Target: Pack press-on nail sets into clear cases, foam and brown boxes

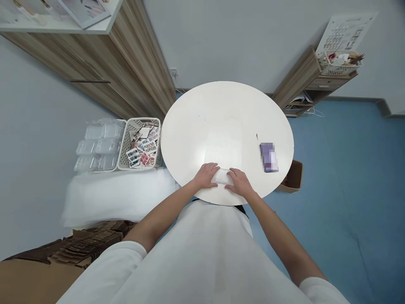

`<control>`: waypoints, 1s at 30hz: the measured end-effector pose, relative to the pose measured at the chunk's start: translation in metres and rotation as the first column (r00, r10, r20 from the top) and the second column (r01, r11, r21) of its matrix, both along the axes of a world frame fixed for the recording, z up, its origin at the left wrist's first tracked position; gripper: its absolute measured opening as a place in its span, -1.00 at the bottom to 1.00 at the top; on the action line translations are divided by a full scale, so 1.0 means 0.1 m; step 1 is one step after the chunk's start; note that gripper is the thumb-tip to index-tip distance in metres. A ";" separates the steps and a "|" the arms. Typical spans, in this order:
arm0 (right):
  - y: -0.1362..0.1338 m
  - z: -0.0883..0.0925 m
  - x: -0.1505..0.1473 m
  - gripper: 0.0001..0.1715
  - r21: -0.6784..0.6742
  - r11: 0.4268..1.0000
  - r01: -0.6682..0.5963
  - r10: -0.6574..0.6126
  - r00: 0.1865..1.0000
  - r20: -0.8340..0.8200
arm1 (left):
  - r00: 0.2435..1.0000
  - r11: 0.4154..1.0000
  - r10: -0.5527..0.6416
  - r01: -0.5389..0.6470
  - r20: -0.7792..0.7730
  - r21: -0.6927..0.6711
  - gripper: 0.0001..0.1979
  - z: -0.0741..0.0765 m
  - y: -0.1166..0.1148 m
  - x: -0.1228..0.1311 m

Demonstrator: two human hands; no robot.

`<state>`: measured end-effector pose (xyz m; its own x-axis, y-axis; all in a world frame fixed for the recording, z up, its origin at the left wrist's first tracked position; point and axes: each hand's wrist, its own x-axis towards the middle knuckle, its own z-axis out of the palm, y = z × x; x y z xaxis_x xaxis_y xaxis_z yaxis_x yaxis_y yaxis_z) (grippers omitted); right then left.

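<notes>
A small, clear, whitish plastic box [222, 176] lies at the near edge of the round white table [228, 109]. My left hand [206, 175] is closed around the box's left end, thumb on the near side and fingers on the far side. At the opposite end, my right hand [238, 182] grips it the same way. The box looks low and rectangular; whether anything is inside cannot be made out.
A purple item [268, 157], blurred out, lies on the table's right. Left of the table stand a white basket [123, 158] of patterned cards, stacked clear plastic boxes [96, 145] and white sheeting [117, 196]. A cardboard box [294, 175] sits on the floor.
</notes>
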<state>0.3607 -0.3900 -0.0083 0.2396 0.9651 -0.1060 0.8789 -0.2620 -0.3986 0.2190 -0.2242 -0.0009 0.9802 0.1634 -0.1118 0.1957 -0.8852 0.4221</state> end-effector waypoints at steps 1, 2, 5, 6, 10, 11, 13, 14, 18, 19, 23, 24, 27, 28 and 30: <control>0.00 -0.03 -0.02 -0.43 -0.024 1.000 -0.017 0.017 1.000 0.004 | 0.999 0.999 -0.045 0.045 -0.016 -0.002 -0.28 -0.02 -0.02 0.04; 0.01 -0.06 -0.04 -0.43 -0.043 0.999 -0.017 0.017 1.000 0.008 | 0.997 0.998 -0.066 0.066 -0.038 -0.004 -0.30 -0.04 -0.04 0.07; 0.03 -0.14 -0.05 -0.51 -0.070 0.998 0.004 -0.004 1.000 0.004 | 0.995 0.998 -0.063 0.062 -0.079 -0.008 -0.40 -0.09 -0.08 0.12; 0.04 -0.15 -0.04 -0.54 -0.069 0.998 0.008 -0.008 1.000 0.000 | 0.995 0.998 -0.055 0.055 -0.080 -0.008 -0.42 -0.10 -0.08 0.12; 0.02 -0.08 -0.01 -0.56 -0.078 0.997 -0.027 0.022 0.997 -0.070 | 0.996 0.997 -0.051 0.046 -0.079 -0.065 -0.44 -0.09 -0.06 0.09; 0.01 -0.04 -0.01 -0.56 -0.097 0.994 -0.041 0.032 0.995 -0.098 | 0.995 0.994 -0.055 0.046 -0.086 -0.096 -0.44 -0.07 -0.06 0.07; -0.02 0.05 -0.02 -0.58 -0.142 0.987 -0.070 0.048 0.987 -0.153 | 0.993 0.984 -0.056 0.038 -0.103 -0.172 -0.45 -0.05 -0.08 0.03; -0.03 0.09 -0.03 -0.59 -0.162 0.983 -0.084 0.055 0.982 -0.180 | 0.992 0.977 -0.052 0.028 -0.112 -0.214 -0.47 -0.04 -0.10 0.00; -0.06 0.22 -0.06 -0.65 -0.224 0.967 -0.125 0.058 0.957 -0.284 | 0.986 0.932 0.002 -0.063 -0.167 -0.356 -0.56 0.00 -0.18 -0.11; -0.05 0.24 -0.05 -0.66 -0.234 0.965 -0.123 0.049 0.953 -0.299 | 0.982 0.924 0.024 -0.092 -0.185 -0.372 -0.58 0.01 -0.19 -0.13; 0.03 0.27 0.03 -0.72 -0.196 0.976 -0.093 0.019 0.938 -0.347 | 0.977 0.914 0.063 -0.138 -0.202 -0.383 -0.63 0.04 -0.15 -0.12; 0.06 0.27 0.06 -0.74 -0.179 0.981 -0.081 0.011 0.931 -0.364 | 0.976 0.911 0.066 -0.143 -0.205 -0.387 -0.64 0.05 -0.12 -0.11; 0.14 0.26 0.16 -0.75 -0.177 0.984 -0.025 -0.054 0.903 -0.427 | 0.960 0.883 0.096 -0.203 -0.262 -0.423 -0.63 0.08 -0.03 -0.09; 0.17 0.25 0.19 -0.73 -0.191 0.982 -0.001 -0.087 0.889 -0.450 | 0.952 0.868 0.113 -0.234 -0.285 -0.437 -0.62 0.09 0.00 -0.09; 0.20 0.23 0.23 -0.68 -0.220 0.974 0.048 -0.154 0.855 -0.495 | 0.935 0.832 0.153 -0.296 -0.318 -0.470 -0.59 0.11 0.06 -0.11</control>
<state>0.3838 -0.3696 0.0147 0.1970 0.8860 -0.4198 0.5333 -0.4562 -0.7124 0.2083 -0.2178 0.0104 0.8470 0.2265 -0.4810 0.5267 -0.4807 0.7011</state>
